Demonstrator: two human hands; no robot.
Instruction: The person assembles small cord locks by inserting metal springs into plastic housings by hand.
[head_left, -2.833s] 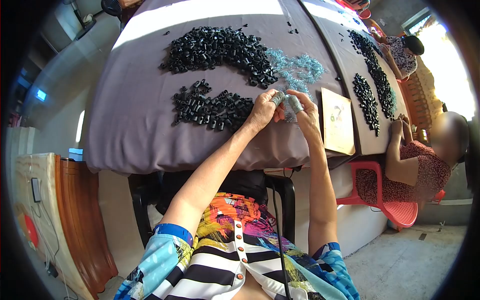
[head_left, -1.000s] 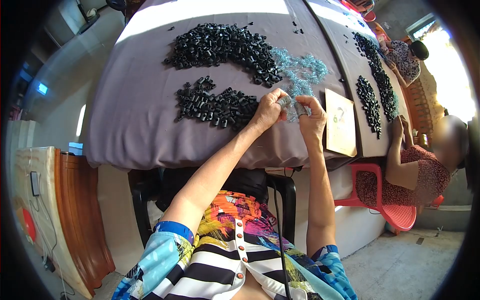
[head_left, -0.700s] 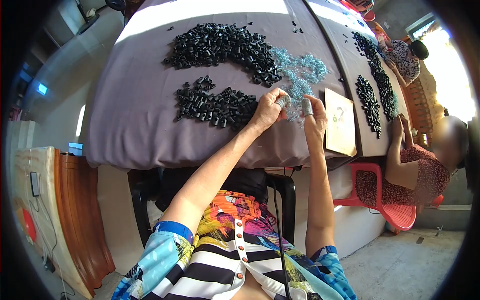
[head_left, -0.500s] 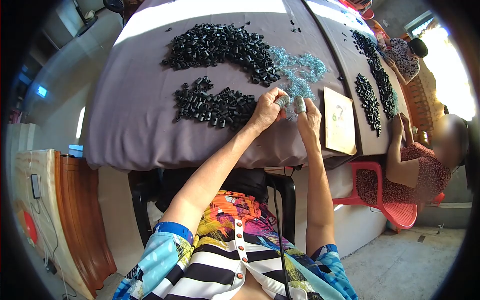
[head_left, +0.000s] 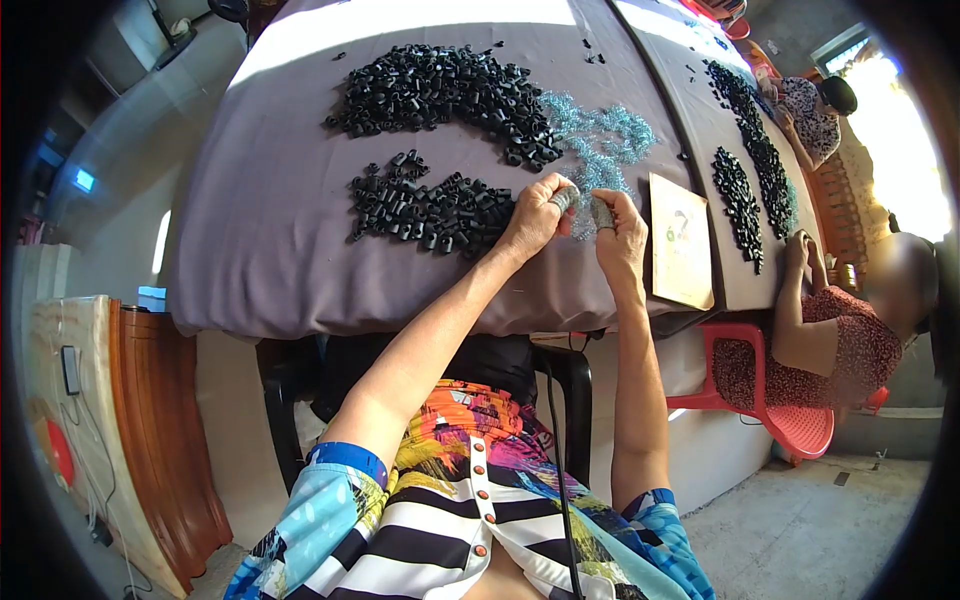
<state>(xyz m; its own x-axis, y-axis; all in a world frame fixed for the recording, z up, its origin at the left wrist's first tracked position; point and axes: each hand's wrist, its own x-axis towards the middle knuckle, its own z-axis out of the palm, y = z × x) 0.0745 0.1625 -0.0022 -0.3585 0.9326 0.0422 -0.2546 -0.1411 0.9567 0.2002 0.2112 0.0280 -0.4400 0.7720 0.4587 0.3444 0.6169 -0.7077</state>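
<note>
Facing each other over the near part of the cloth-covered tabletop (head_left: 270,210), the left hand (head_left: 540,217) and right hand (head_left: 622,238) are close together with a narrow gap between them. Grey-green wraps (head_left: 566,198) cover some fingers on both. Each grip is curled with the fingertips drawn in; I cannot tell whether either pinches something, since anything there is too small to see. Just beyond the hands spreads a glinting blue-silver heap of tiny pieces (head_left: 603,135). Beside the left hand lies a smaller pile of short black tubular caps (head_left: 432,207), with a larger pile of black caps (head_left: 440,95) farther back. A tan booklet (head_left: 681,245) lies flat near the right hand.
</note>
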